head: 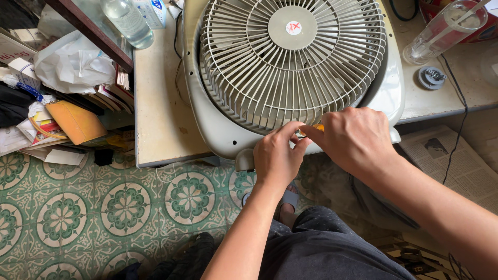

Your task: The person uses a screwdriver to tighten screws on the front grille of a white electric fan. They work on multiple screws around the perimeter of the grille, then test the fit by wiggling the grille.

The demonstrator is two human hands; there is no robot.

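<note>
Here both hands (left [277,158], right [353,137]) pinch at the fan grille [290,62].

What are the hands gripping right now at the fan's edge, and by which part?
The right hand pinches a small orange thing at the fan grille rim; only its tip shows. The left hand fingertips meet there too.
</note>
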